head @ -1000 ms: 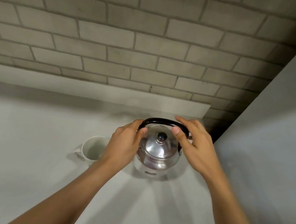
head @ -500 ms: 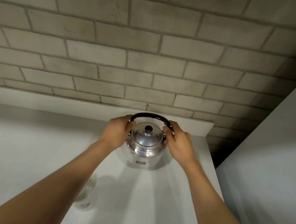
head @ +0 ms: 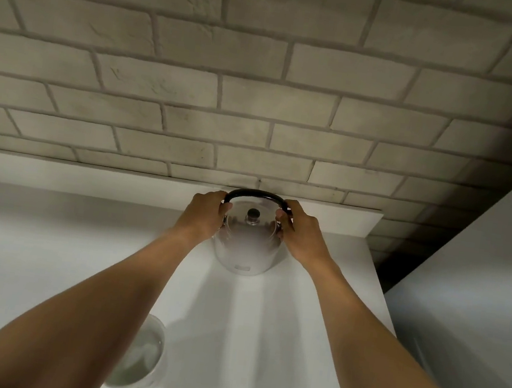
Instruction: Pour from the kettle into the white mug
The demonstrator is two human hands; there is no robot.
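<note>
A: Step in hand?

B: Taking hold of the kettle, by the look of it. Steel, lidded, upright on the white counter at the far edge, close against the low white upstand below the grey brick wall. No pour yet.

A: And the hands?

B: Left hand closed around the left end of the black arched handle, fingers curled over it, thumb against the kettle's shoulder. Right hand likewise wrapped on the right end. Lid knob untouched between them.

A: The target?

B: White mug much nearer, to the left, well apart from the kettle, partly hidden under the left forearm. Mouth up. Impossible to tell whether anything inside.

A: Next move?

B: Probably a lift straight up, then a carry toward the near left until above the mug, then a slow tilt. Spout not visible, so direction of tilt unknown from here. Likely best with one hand shifted to the top of the handle for a steadier swing.

A: Room for that?

B: Plenty of bare counter to the left and between kettle and mug. Tighter on the right: counter edge just beyond the right forearm, with a tall pale panel past it. Upstand directly behind, so no backing away. Worth minding the left forearm over the mug's rim during the carry.
</note>
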